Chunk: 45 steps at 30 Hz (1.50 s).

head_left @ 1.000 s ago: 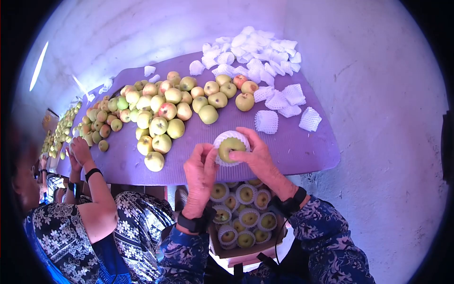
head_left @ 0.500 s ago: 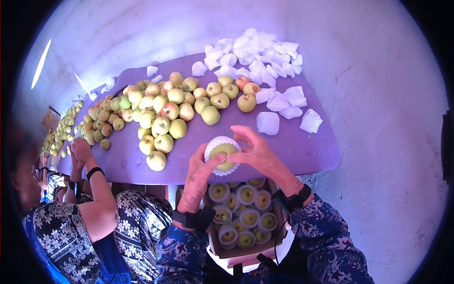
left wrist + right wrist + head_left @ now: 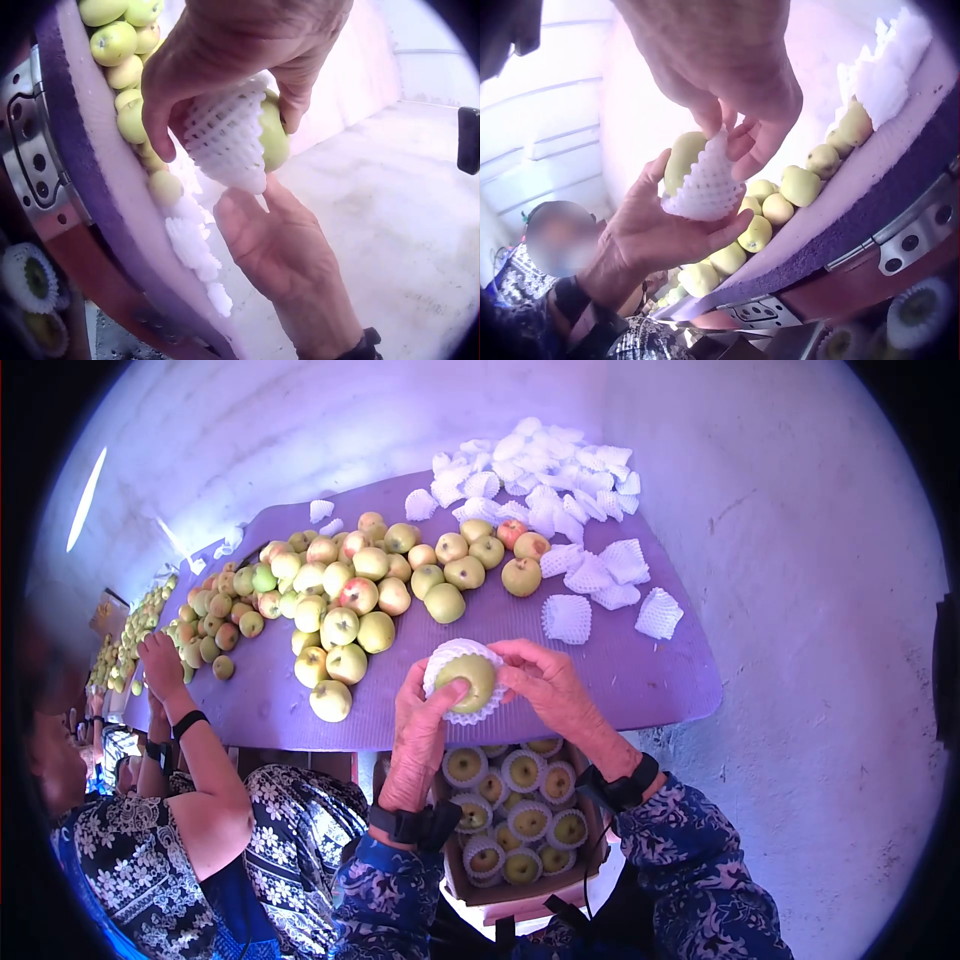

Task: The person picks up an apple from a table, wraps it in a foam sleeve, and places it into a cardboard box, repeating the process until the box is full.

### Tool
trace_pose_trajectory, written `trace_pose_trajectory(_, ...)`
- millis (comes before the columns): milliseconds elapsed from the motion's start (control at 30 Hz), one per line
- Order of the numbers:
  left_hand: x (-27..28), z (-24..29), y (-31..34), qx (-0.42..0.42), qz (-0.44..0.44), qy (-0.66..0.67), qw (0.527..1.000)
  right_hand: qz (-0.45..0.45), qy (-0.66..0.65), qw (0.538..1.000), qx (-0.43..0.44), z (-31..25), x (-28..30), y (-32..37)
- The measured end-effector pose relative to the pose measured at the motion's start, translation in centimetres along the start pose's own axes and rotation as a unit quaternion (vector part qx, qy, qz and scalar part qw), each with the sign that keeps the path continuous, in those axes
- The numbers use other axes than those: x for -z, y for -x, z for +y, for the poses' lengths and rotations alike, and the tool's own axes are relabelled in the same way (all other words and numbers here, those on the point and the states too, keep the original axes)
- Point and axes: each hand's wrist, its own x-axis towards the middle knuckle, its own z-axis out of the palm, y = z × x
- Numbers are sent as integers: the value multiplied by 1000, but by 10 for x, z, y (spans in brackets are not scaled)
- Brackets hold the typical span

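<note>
A yellow-green apple (image 3: 477,678) sits in a white foam net (image 3: 225,139), held over the table's front edge. My left hand (image 3: 418,718) grips it from the left, thumb across the apple's exposed face and fingers round the net. From the other side, my right hand (image 3: 555,688) pinches the net's edge between thumb and fingers. In the right wrist view the net (image 3: 709,184) covers one side of the apple (image 3: 681,161), whose other side bulges out bare.
Loose apples (image 3: 340,585) are heaped on the purple-covered table (image 3: 620,690). White foam nets (image 3: 540,470) pile up at the back right. Below the table edge stands a box (image 3: 530,897) of netted apples. Another person (image 3: 210,800) works at the left, near the heap.
My right thumb has left the apple's face, and that hand now pinches the net's edge. The apple has turned and shifted left into my left hand. The other person's hand has risen.
</note>
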Motion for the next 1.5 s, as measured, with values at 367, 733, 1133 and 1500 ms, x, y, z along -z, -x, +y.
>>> trace_pose_trajectory(367,3,-4,-4,9,22,10,1000,20,62,996,-68,-21,-1,0)
trace_pose_trajectory(733,-2,-4,-3,51,-29,-45,997,-36,198,979,-20,-24,-10,7)
trace_pose_trajectory(1133,5,9,7,53,-59,-46,996,-28,104,994,-29,-12,-21,0)
trace_pose_trajectory(1500,5,11,24,50,-51,-59,996,-49,86,994,-55,-13,-25,11)
